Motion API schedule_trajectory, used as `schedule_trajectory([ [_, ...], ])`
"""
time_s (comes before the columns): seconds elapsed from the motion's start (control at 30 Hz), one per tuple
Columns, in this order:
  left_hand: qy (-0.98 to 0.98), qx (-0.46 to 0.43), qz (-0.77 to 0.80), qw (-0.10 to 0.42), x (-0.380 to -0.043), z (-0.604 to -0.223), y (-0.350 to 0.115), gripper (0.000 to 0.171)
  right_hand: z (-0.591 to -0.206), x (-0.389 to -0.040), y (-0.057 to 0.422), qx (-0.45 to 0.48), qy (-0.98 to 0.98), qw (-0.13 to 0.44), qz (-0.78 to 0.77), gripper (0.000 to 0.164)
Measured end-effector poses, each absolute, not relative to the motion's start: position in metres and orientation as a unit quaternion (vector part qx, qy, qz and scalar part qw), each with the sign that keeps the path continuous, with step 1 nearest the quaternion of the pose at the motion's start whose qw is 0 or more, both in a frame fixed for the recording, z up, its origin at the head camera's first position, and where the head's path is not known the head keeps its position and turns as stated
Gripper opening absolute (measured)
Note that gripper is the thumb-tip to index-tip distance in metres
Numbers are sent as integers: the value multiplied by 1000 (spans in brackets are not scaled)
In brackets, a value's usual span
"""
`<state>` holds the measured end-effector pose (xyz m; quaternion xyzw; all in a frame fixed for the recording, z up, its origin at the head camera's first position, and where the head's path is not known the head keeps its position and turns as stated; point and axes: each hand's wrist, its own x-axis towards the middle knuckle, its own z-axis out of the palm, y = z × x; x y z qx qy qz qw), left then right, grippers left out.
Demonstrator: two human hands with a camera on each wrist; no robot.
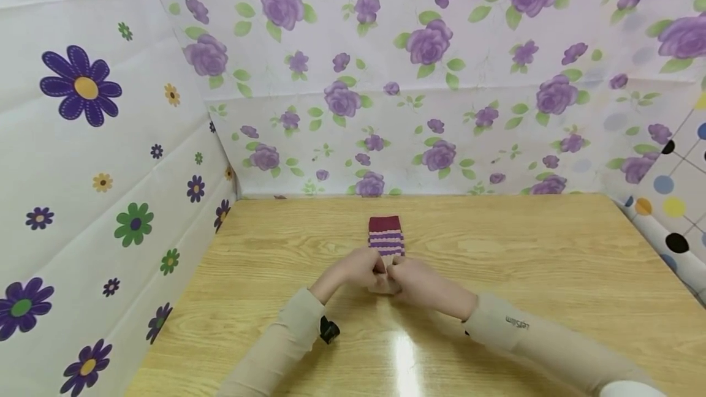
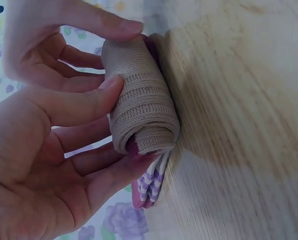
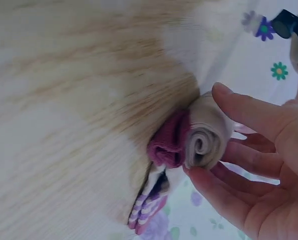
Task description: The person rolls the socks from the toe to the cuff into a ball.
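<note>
A pair of socks (image 1: 386, 244) lies lengthwise on the table, its maroon end away from me and purple-and-white stripes below that. The near part is beige and coiled into a thick roll (image 2: 143, 100), with the spiral showing at its end in the right wrist view. My left hand (image 1: 361, 267) grips one end of this roll, thumb on the ribbed knit and fingers behind. At the other end, my right hand (image 1: 416, 283) holds the roll between thumb and fingers. Beside the coil, a folded maroon part (image 3: 170, 137) rests against the wood.
The wooden table (image 1: 524, 244) stretches around both arms. A white cloth with purple roses (image 1: 430, 41) hangs behind it, and a daisy-patterned cloth (image 1: 132, 158) stands on the left. A black wrist camera (image 1: 329, 330) sits at the left wrist.
</note>
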<state>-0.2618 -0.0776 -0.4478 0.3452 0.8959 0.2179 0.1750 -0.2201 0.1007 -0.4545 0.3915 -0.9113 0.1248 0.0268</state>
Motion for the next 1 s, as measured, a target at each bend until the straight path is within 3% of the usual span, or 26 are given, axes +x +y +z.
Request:
schedule_trajectory([
  [0.17,893,332,239,189,-266,-448,-82,8,-458,-226,99,398,-911,28,104,23],
  [0.33,885,315,283,192,-267,-451,-87,12,-458,-233,99,403,-905,8,136,11],
  [0.47,885,302,316,160,-263,-453,-88,15,-456,-240,102,396,-904,-34,160,15],
  [0.67,901,283,313,103,-256,-456,-82,10,-449,-249,104,385,-905,-96,157,5],
  [0.8,907,280,302,93,-253,-455,-78,9,-447,-252,105,401,-898,-106,148,3],
  [1.0,909,272,304,87,-251,-455,-76,7,-450,-257,106,416,-891,-101,151,11],
])
